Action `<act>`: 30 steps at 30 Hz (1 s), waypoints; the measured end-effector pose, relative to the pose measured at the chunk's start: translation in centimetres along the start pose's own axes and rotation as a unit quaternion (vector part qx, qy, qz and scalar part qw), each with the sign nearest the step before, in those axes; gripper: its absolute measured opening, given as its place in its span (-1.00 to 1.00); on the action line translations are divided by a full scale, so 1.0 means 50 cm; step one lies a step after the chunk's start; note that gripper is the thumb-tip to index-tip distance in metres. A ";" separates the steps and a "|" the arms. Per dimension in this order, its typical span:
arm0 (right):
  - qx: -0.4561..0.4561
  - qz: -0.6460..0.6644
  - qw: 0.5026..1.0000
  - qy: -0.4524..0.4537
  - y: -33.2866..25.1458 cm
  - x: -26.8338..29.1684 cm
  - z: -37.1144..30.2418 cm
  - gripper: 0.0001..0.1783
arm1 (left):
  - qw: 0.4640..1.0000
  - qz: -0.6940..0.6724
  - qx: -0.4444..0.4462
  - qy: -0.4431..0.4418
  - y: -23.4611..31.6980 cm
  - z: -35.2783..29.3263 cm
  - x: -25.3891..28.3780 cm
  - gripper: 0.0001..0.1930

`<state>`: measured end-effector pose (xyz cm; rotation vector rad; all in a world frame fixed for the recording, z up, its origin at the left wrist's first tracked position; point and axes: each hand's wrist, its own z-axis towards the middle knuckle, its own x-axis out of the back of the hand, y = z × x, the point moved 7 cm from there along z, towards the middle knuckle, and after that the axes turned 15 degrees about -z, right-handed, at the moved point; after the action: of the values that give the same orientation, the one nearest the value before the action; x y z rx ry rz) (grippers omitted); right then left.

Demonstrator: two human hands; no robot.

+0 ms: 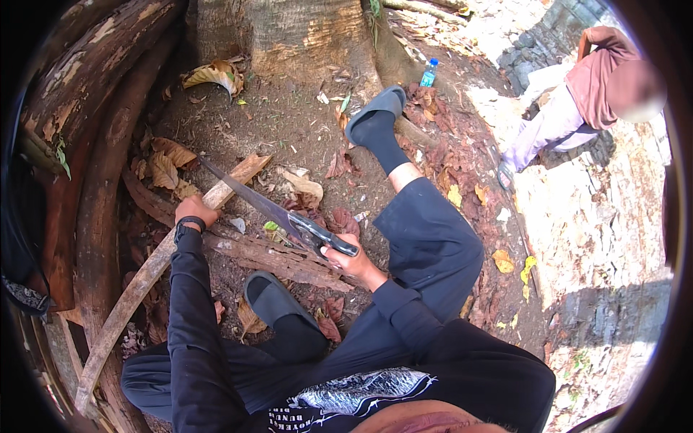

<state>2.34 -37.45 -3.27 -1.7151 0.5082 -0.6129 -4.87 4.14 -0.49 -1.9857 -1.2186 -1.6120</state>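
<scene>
My left hand [196,212] is wrapped round a long, pale strip of wood [155,265] near its upper end. The strip slants from the lower left up toward the middle of the ground. In my right hand [349,257] is the black handle of a hand saw [274,211]. Its dark blade reaches up and left and crosses the strip just beyond my left hand. Teeth along the blade are too small to make out, and the spot where blade and wood meet is partly hidden. A reddish-brown slab of bark [278,260] lies beneath my hands.
Thick logs [101,187] line the left side. A tree trunk [310,36] rises ahead, with a water bottle [429,73] near its base. Dry leaves [216,75] litter the soil. My sandalled foot [375,115] is beyond the saw. Another person [577,101] sits at the upper right.
</scene>
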 end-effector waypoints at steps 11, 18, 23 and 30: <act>-0.010 0.023 1.000 0.011 0.001 -0.005 -0.018 -0.75 | 1.000 0.003 -0.019 -0.009 -0.003 0.000 -0.001 -0.26; 0.020 0.005 1.000 0.002 0.028 -0.027 0.000 -0.71 | 1.000 0.028 -0.003 -0.002 -0.017 -0.004 0.009 -0.25; 0.039 -0.015 0.999 0.020 0.029 0.000 -0.011 -0.70 | 0.999 0.021 -0.024 0.020 0.012 -0.011 -0.004 -0.29; 0.055 -0.022 0.998 0.003 0.047 -0.016 -0.002 -0.65 | 0.994 0.008 -0.045 0.100 -0.006 -0.031 -0.007 -0.39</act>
<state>1.63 -37.53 -5.63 -1.6234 0.4345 -0.6663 -6.09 3.13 -0.38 -1.8272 -1.0700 -1.8359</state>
